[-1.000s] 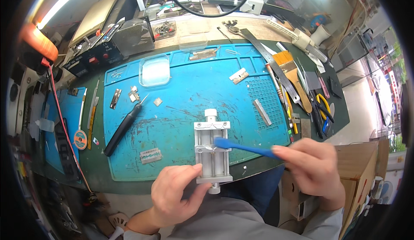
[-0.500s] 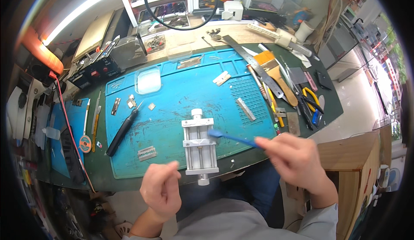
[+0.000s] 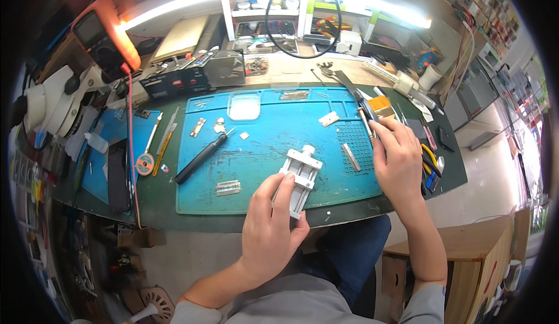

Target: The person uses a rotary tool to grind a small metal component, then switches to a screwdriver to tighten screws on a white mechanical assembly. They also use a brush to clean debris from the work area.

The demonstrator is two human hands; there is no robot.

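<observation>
a person seated at a cluttered workbench rests the left hand (image 3: 271, 228) on a small silver metal clamp fixture (image 3: 300, 175), fingers curled loosely around its near end, thumb along its side, the fixture lying tilted near the front edge of a blue work mat (image 3: 262, 166). the right hand (image 3: 399, 161) reaches out over the mat's right edge, fingers bent down onto a row of hand tools (image 3: 428, 161) lying beside the mat on the green bench top (image 3: 163, 207); whether it grips one of them cannot be told, since the palm hides what lies beneath. a black-handled soldering iron (image 3: 201, 159) lies diagonally on the mat to the left of the fixture, well apart from it, with a small metal strip (image 3: 227, 187) just below. a short grey bar (image 3: 350, 157) lies between the fixture and the right hand.
</observation>
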